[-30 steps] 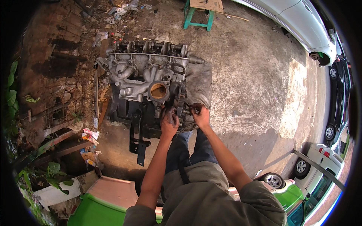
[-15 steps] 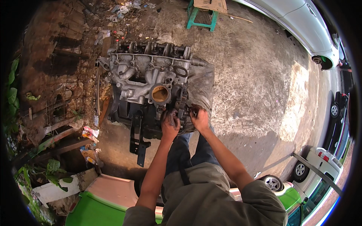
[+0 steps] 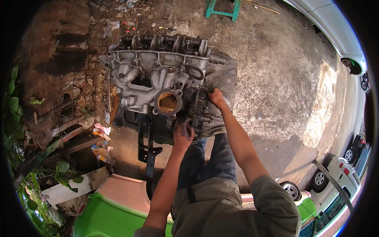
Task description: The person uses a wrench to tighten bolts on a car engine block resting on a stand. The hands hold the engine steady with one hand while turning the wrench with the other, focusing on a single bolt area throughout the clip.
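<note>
In front of me stands a car engine [image 3: 158, 59], greasy and grey, with its valve gear bare along the far side. A cast intake manifold [image 3: 136, 85] with a round throttle opening [image 3: 167, 102] faces up. My left hand [image 3: 183, 130], blackened with grease, is curled against the dark near right part of the block; what its fingers grip is hidden. Farther out, my right hand [image 3: 216, 96] has its fingers closed at the right end of the engine, on something too small to name. A bolt [image 3: 208, 119] sticks out between the two hands.
A black slotted bracket [image 3: 149, 150] juts toward me from the engine's near left. Litter and broken planks [image 3: 79, 146] lie at left. A green stool [image 3: 223, 8] stands at the far side. Parked cars [image 3: 335, 27] line the right, and a green car panel [image 3: 106, 215] is close behind.
My right hand has moved away from me along the engine's right end, exposing the bolt. My left hand stays low on the block. The view has shifted somewhat.
</note>
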`<state>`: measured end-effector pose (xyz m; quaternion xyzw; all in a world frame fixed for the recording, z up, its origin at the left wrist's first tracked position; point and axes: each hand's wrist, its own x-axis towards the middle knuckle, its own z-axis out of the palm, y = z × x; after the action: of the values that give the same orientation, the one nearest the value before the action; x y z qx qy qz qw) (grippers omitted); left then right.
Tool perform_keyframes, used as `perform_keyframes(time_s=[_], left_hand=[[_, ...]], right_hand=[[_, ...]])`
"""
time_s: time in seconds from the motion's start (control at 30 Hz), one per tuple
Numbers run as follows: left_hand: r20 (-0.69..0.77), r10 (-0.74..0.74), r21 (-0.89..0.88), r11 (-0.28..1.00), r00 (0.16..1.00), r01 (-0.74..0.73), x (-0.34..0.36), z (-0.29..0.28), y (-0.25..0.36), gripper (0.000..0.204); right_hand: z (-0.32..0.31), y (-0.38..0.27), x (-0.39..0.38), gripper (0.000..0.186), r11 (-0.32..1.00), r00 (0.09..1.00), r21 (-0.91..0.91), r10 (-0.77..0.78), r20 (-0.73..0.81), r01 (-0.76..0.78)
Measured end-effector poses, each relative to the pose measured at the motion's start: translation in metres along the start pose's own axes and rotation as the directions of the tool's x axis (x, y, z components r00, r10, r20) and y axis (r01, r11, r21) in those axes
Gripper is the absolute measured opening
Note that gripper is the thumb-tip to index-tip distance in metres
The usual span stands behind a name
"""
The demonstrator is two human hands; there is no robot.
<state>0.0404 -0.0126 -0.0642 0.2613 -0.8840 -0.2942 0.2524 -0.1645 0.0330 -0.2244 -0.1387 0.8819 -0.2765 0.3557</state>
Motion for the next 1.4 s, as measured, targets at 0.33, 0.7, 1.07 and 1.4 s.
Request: perform_keyframes(time_s=[0.33, 0.7, 1.07, 1.4], left_hand=[[0.026, -0.072, 0.066, 0.995, 0.997, 0.070, -0.001, 0.000, 0.002, 0.019], [0.060, -0.036, 0.093, 0.995, 0.998, 0.031, -0.006, 0.004, -0.007, 0.018], [0.110, -0.048, 0.011, 0.999, 0.993, 0.047, -0.004, 0.001, -0.008, 0.023], [0.029, 0.006, 0.023, 1.000, 1.000, -0.006, 0.010, -0.006, 0.006, 0.011]], right_hand=[[-0.072, 0.005, -0.054, 0.015, 0.773, 0.993, 0.629, -0.114, 0.004, 0.086], [-0.058, -0.022, -0.162, 0.025, 0.965, 0.954, 0.087, -0.225, -0.197, 0.245], [-0.061, -0.038, -0.171, 0.021, 0.916, 0.880, 0.030, -0.376, -0.289, 0.401], [-0.060, -0.032, -0.170, 0.020, 0.878, 0.848, 0.008, -0.461, -0.261, 0.479]])
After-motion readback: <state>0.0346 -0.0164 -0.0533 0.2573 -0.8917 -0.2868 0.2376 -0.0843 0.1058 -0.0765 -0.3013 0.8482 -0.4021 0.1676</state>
